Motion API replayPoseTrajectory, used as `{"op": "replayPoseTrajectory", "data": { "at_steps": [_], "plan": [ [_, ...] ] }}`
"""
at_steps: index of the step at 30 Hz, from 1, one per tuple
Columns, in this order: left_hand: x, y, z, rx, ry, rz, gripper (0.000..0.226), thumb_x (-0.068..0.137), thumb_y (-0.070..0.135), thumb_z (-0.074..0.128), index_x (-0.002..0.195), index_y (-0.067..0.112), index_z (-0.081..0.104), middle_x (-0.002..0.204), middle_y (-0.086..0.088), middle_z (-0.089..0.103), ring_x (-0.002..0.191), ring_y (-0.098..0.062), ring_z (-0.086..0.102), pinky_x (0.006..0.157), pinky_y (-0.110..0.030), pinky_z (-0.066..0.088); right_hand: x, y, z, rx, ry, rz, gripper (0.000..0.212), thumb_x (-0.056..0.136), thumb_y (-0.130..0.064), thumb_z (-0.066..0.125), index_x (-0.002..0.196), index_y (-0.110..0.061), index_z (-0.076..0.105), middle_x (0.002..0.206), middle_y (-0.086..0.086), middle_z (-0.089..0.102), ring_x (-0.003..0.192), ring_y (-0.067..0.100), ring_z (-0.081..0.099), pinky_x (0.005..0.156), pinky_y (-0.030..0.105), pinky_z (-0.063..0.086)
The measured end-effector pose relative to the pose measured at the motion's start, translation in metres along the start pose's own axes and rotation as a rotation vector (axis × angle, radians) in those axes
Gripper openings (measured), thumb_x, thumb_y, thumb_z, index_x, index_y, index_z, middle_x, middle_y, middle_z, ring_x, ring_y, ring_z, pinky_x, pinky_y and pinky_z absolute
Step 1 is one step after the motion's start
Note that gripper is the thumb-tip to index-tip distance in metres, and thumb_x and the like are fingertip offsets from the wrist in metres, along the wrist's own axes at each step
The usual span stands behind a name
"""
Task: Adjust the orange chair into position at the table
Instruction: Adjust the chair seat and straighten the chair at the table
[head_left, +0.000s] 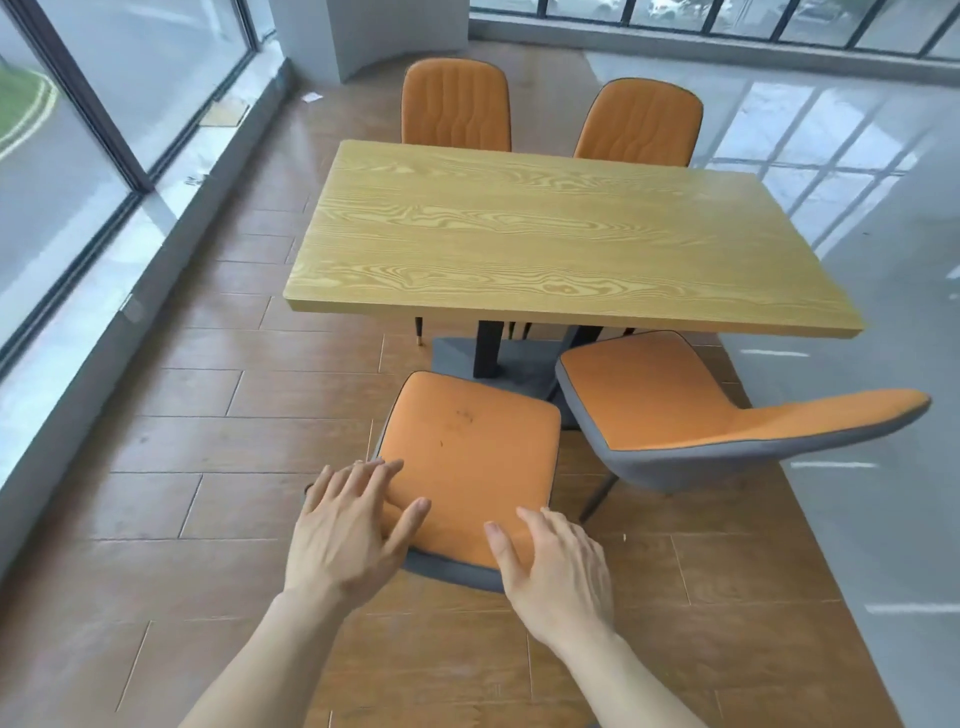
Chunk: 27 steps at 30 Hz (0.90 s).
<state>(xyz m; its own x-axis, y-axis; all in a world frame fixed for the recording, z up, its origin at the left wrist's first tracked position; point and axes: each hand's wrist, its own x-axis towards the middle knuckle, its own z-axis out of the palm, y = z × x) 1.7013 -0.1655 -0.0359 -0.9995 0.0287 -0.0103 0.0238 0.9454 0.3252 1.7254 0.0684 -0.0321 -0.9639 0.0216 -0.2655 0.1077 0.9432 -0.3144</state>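
An orange chair (470, 447) with a grey shell stands in front of me, its seat short of the near edge of the wooden table (545, 234). My left hand (348, 535) hovers over the top left of its backrest, fingers spread. My right hand (558, 566) is at the right of the backrest top, fingers apart, thumb over the orange padding. Neither hand is closed on the chair.
A second orange chair (691, 410) stands to the right, turned sideways with its seat partly under the table. Two more orange chairs (456, 106) (640, 124) sit at the far side. A glass wall (78, 171) runs along the left. The table's dark pedestal (488, 353) is beyond the seat.
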Motion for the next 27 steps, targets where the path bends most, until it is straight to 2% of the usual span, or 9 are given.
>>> {"op": "replayPoseTrajectory", "data": {
  "at_steps": [4,6,7,8,10,11,15,22,27],
  "plan": [
    [0.017,-0.010,0.013,0.003,-0.048,0.072,0.071,0.094,0.077,0.021,0.135,0.032,0.057,0.138,0.011,0.060,0.137,-0.015,0.046,0.121,-0.037,0.021,0.005,-0.006,0.020,-0.011,-0.033,0.062,0.085,0.088,-0.082,0.007,0.135,-0.034,0.058,0.130,-0.006,0.065,0.121,0.019,0.057,0.099,0.038,0.043],
    [0.022,-0.014,0.021,0.000,-0.069,0.078,0.070,0.093,0.077,0.020,0.124,0.034,0.066,0.132,0.013,0.063,0.132,-0.014,0.050,0.117,-0.036,0.028,0.008,-0.004,0.027,-0.020,0.030,0.057,0.088,0.086,-0.083,0.002,0.119,-0.036,0.067,0.113,-0.008,0.070,0.107,0.019,0.061,0.088,0.036,0.046],
    [0.024,-0.014,0.023,0.003,-0.077,0.063,0.069,0.092,0.078,0.020,0.114,0.036,0.069,0.125,0.015,0.066,0.126,-0.013,0.055,0.109,-0.034,0.036,0.010,-0.003,0.030,-0.024,0.065,0.051,0.085,0.087,-0.081,0.003,0.111,-0.035,0.070,0.105,-0.008,0.071,0.101,0.019,0.063,0.082,0.035,0.047],
    [0.025,-0.014,0.024,0.018,-0.079,0.042,0.067,0.090,0.078,0.019,0.102,0.037,0.070,0.114,0.016,0.070,0.115,-0.013,0.061,0.094,-0.032,0.044,0.012,-0.002,0.034,-0.026,0.097,0.045,0.081,0.088,-0.079,0.006,0.103,-0.035,0.072,0.097,-0.008,0.072,0.094,0.018,0.064,0.075,0.034,0.045],
    [0.027,-0.014,0.025,0.051,-0.054,0.023,0.063,0.088,0.079,0.020,0.080,0.034,0.064,0.086,0.012,0.072,0.089,-0.015,0.067,0.064,-0.033,0.037,0.017,0.000,0.039,-0.016,0.154,0.037,0.071,0.092,-0.074,0.014,0.088,-0.033,0.072,0.084,-0.007,0.072,0.083,0.019,0.066,0.064,0.033,0.040],
    [0.028,-0.013,0.025,0.059,-0.045,0.026,0.062,0.088,0.078,0.022,0.074,0.032,0.061,0.075,0.010,0.070,0.079,-0.017,0.067,0.059,-0.033,0.032,0.019,0.001,0.041,-0.008,0.180,0.029,0.066,0.093,-0.072,0.018,0.082,-0.032,0.070,0.078,-0.007,0.071,0.077,0.019,0.066,0.061,0.032,0.037],
    [0.042,-0.016,0.027,0.069,-0.047,0.030,0.065,0.088,0.079,0.021,0.065,0.030,0.057,0.064,0.009,0.065,0.070,-0.018,0.064,0.055,-0.033,0.031,0.035,0.002,0.040,-0.006,0.226,0.006,0.059,0.096,-0.065,0.025,0.074,-0.030,0.067,0.069,-0.007,0.067,0.068,0.018,0.064,0.057,0.031,0.032],
    [0.094,-0.008,0.031,0.033,0.022,0.032,0.057,0.090,0.075,0.024,0.056,0.032,0.040,0.058,0.007,0.061,0.061,-0.023,0.061,0.053,-0.033,0.028,0.090,0.004,0.024,0.024,0.261,-0.021,0.065,0.094,-0.068,0.021,0.071,-0.029,0.067,0.068,-0.006,0.066,0.063,0.016,0.060,0.054,0.031,0.029],
    [0.138,0.001,0.036,0.071,0.073,0.021,0.061,0.090,0.074,0.025,0.061,0.030,0.057,0.057,0.006,0.062,0.060,-0.025,0.063,0.055,-0.032,0.028,0.138,0.008,0.010,0.015,0.308,-0.034,0.066,0.093,-0.070,0.019,0.069,-0.027,0.064,0.067,-0.006,0.066,0.057,0.016,0.050,0.051,0.028,0.022]
  ]
}}
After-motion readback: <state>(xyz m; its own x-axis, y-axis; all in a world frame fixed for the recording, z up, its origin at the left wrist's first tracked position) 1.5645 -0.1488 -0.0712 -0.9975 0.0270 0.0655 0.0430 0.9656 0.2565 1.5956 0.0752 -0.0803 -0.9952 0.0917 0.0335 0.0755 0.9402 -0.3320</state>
